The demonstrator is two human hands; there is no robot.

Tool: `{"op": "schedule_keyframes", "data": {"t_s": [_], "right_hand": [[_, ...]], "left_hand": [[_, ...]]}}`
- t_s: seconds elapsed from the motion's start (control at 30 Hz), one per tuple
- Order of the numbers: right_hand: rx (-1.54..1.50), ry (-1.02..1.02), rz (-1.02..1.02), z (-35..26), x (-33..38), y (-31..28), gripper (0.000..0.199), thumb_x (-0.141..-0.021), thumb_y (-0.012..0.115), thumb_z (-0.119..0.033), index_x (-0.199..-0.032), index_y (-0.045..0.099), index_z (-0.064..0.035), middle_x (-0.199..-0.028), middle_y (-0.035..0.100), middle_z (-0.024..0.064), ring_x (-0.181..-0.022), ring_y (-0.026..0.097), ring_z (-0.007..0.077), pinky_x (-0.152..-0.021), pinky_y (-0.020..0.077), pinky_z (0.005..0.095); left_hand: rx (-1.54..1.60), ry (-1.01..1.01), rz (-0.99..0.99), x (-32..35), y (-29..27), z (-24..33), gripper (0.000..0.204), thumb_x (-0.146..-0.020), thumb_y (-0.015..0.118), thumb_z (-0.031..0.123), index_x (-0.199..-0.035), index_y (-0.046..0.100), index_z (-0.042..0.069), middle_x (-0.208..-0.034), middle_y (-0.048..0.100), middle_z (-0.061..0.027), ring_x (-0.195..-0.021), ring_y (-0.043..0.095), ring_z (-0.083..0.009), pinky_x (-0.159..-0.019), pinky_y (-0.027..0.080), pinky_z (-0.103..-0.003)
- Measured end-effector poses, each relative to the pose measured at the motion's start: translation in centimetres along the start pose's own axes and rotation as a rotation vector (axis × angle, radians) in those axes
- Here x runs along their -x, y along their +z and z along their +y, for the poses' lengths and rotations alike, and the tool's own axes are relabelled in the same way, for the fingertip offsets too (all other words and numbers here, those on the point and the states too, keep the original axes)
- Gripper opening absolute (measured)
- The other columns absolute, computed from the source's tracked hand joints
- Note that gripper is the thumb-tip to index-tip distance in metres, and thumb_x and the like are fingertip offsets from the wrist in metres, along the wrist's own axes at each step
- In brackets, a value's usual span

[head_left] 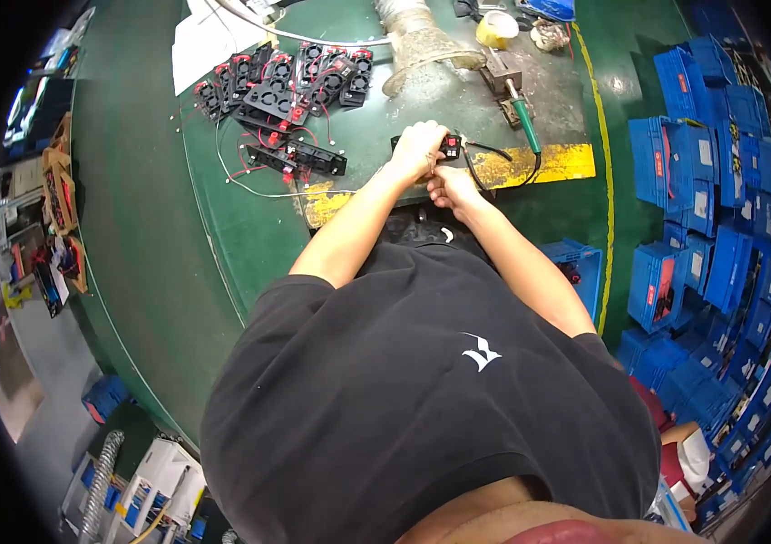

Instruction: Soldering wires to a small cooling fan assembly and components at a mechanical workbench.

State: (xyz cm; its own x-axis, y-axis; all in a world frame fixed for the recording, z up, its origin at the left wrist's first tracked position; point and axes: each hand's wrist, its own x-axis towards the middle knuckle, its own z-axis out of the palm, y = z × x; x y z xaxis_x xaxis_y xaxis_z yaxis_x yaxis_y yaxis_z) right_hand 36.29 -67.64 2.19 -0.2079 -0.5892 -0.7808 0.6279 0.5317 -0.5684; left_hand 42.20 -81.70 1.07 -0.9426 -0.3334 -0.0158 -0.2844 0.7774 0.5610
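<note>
At the table's front edge, my left hand (420,152) is closed over a black housing with a red piece (451,147), holding it against the tabletop. Just below and to the right, my right hand (453,190) has its fingers pinched together by the housing's near side. What sits between those fingertips is hidden. Black cables (487,148) lie right of the housing. Farther right, a soldering iron with a green handle (525,122) rests in a metal stand (500,80).
A pile of black fan units (290,91) with red connectors and thin wires covers the table's left part. Beyond my hands hangs a fume hose hood (429,59). A yellow tub (496,30) stands at the back right. Blue bins (662,163) are stacked on the right.
</note>
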Motion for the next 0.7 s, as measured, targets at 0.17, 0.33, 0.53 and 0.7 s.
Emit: {"op": "schedule_keyframes", "data": {"t_s": [0.17,0.33,0.53,0.7], "right_hand": [[-0.027,0.002,0.098,-0.1,-1.5,0.2,0.024,-0.102,0.046,-0.029,-0.101,0.062,-0.0110,-0.073,0.062,0.0007,-0.056,0.057,0.0100,-0.046,0.0454,0.0232],[0.028,0.005,0.112,-0.4,-2.1,0.9,0.026,-0.103,0.045,-0.031,-0.107,0.061,-0.0104,-0.078,0.065,0.0034,-0.057,0.058,0.0096,-0.046,0.0453,0.0224],[0.140,0.127,-0.001,-0.1,0.5,-1.7,0.038,-0.101,0.050,-0.032,-0.131,0.054,-0.0083,-0.095,0.073,0.0131,-0.059,0.062,0.0096,-0.045,0.0444,0.0193],[0.163,0.071,0.029,0.9,2.7,-5.0,0.032,-0.098,0.055,-0.028,-0.122,0.062,-0.0083,-0.087,0.071,0.0081,-0.055,0.055,0.0077,-0.043,0.0392,0.0199]], "left_hand": [[-0.024,-0.016,0.062,-1.5,0.9,-0.3,0.045,-0.069,0.081,0.018,-0.110,0.063,0.010,-0.102,0.063,-0.0118,-0.100,0.060,-0.0332,-0.085,0.047,-0.045],[-0.051,-0.002,0.065,-2.1,1.0,-0.8,0.047,-0.068,0.082,0.020,-0.111,0.064,0.013,-0.106,0.062,-0.0093,-0.105,0.056,-0.0316,-0.090,0.044,-0.045],[-0.046,-0.110,0.155,0.0,0.8,-1.8,0.057,-0.067,0.085,0.026,-0.118,0.063,0.013,-0.116,0.059,-0.0121,-0.112,0.055,-0.0337,-0.094,0.044,-0.046],[-0.047,-0.015,0.243,1.8,0.8,-1.6,0.071,-0.065,0.086,0.029,-0.128,0.058,0.014,-0.123,0.055,-0.0126,-0.116,0.050,-0.0329,-0.100,0.040,-0.046]]}}
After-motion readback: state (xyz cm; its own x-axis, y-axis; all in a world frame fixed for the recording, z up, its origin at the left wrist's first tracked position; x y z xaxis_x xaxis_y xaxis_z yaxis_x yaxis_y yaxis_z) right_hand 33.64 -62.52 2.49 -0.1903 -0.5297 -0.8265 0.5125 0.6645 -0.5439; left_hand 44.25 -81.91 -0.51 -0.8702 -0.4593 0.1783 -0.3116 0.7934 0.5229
